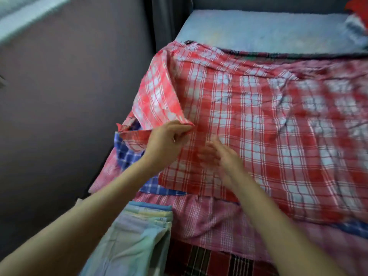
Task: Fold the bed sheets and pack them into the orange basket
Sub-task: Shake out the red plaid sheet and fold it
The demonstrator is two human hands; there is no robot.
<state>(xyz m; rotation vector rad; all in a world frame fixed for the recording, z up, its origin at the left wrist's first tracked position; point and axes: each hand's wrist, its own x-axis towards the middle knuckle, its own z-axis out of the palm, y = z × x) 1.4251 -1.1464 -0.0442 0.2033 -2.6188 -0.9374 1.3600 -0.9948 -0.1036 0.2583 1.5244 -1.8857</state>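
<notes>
A red and white checked bed sheet lies spread over the bed. My left hand pinches its left edge and holds that flap lifted above the bed's left side. Blurred by motion, my right hand rests flat on the sheet just right of the left hand, fingers straight. A blue checked sheet and a paler pink checked sheet lie under the red one. The orange basket is not in view.
A stack of folded pastel sheets sits at the bed's near left corner. A dark plaid cloth shows at the near edge. Bare light-blue mattress lies beyond the sheets. A grey wall runs along the left.
</notes>
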